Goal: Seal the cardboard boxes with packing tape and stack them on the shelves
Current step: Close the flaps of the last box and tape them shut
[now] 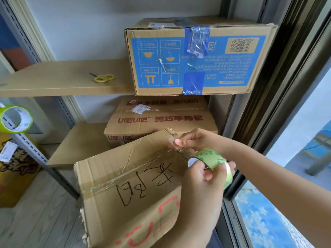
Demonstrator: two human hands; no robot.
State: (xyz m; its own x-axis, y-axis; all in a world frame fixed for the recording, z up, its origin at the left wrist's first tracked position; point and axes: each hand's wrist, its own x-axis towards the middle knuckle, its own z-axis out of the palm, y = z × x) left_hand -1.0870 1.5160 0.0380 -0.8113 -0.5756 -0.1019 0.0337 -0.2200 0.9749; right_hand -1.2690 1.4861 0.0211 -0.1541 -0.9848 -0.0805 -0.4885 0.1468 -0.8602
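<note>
Cardboard box (129,192) with handwritten marker characters sits tilted in the foreground, low in front of the shelves, clear tape running along its top seam toward the far corner. Left hand (202,178) grips the green-cored tape roll (213,161), fingers curled round it. Right hand (189,140) pinches the loose tape end between thumb and fingertip at the box's far edge.

Judgement: to finish this strip well, keep the tape taut, fold the end down over the edge, rub flat; scissors (103,78) lie on the upper shelf (53,81) for the cut.

Containers: blue-printed box (197,59) taped shut on upper shelf; red-lettered box (161,120) closed on lower shelf (80,145). Contents of all three not visible. Spare tape roll (16,119) hangs at left
</note>
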